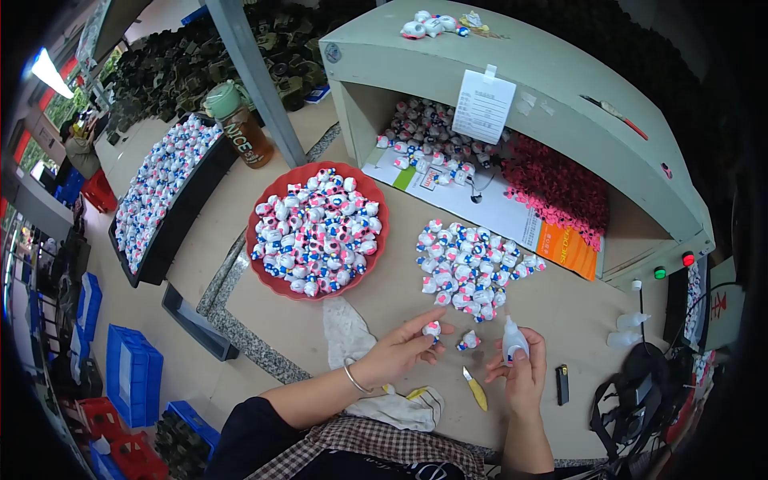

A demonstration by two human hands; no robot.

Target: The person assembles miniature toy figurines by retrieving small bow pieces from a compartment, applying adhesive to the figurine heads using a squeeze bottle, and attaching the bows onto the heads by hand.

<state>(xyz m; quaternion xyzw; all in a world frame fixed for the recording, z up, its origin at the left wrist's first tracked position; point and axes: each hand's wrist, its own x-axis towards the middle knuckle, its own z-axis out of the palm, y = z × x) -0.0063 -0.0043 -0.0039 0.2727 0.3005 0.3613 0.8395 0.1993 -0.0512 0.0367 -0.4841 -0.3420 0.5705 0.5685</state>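
now the hands [398, 353] [524, 374] hold figurine [432, 329] left, bottle [514, 341] right.

Shows one left hand [392, 354], one right hand [524, 380] and one bracelet [356, 378]; includes one held figurine [432, 329], one loose figurine [470, 342] and one squeeze bottle [514, 342]; has one heap of figurines [468, 268], one red bowl [274, 282] and one black tray [184, 224], with figurines too many to count in all three; adds one cabinet [384, 64], one pile of red pieces [552, 184], likewise past counting, one printed sheet [484, 106], one yellow-handled knife [478, 392], one slim black object [562, 386] and one drink bottle [246, 138]; counts two small white bottles [631, 321] and two indicator lights, namely one red light [688, 259] and one green light [660, 273]
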